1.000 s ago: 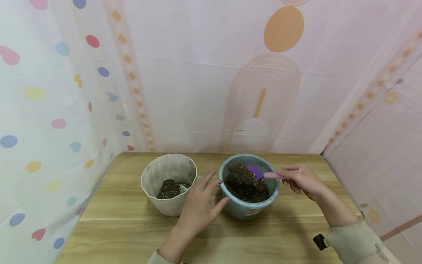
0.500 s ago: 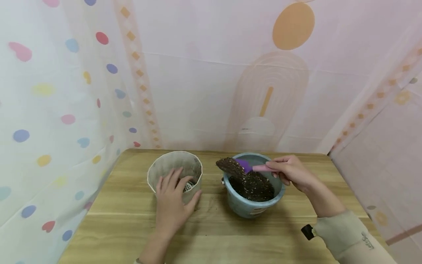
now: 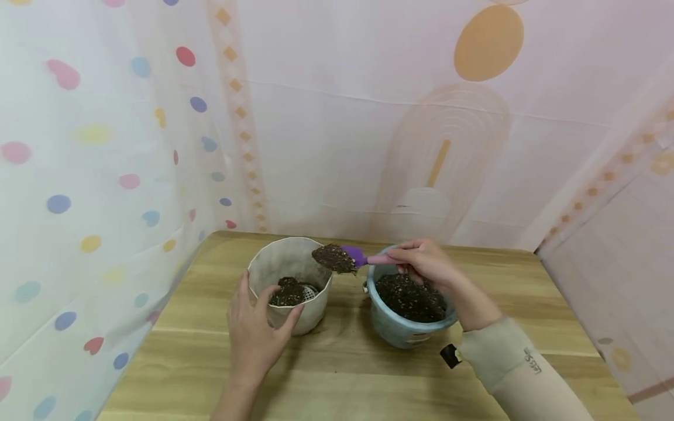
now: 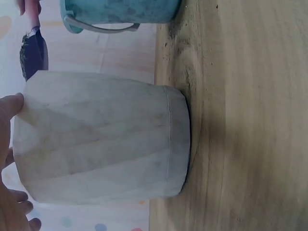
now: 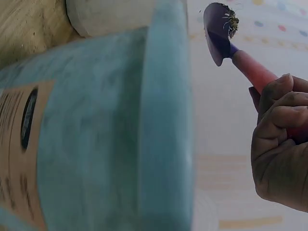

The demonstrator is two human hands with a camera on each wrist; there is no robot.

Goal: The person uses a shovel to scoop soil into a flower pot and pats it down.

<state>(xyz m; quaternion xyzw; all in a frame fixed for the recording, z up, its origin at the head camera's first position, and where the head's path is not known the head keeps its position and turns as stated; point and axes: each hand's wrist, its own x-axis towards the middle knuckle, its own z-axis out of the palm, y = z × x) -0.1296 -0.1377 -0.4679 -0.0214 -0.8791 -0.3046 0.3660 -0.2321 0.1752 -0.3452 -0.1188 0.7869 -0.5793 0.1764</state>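
My right hand grips the pink handle of a small garden trowel with a purple blade. Dark potting soil is heaped on the blade, which reaches over the right rim of a whitish plant pot. My left hand holds that pot at its near left rim, thumb in front and fingers spread along the side. Inside the pot lies a clump of soil beside a white mesh piece. In the left wrist view, the thumb is at the rim.
A blue bucket with dark soil in it stands to the right of the pot, under my right wrist. Its handle hangs at the side. Both containers stand on a wooden table. A patterned curtain hangs behind.
My right hand has carried the loaded trowel left, out of the bucket to the pot's rim. My left hand has moved left from between the containers onto the pot. The head view has shifted slightly.
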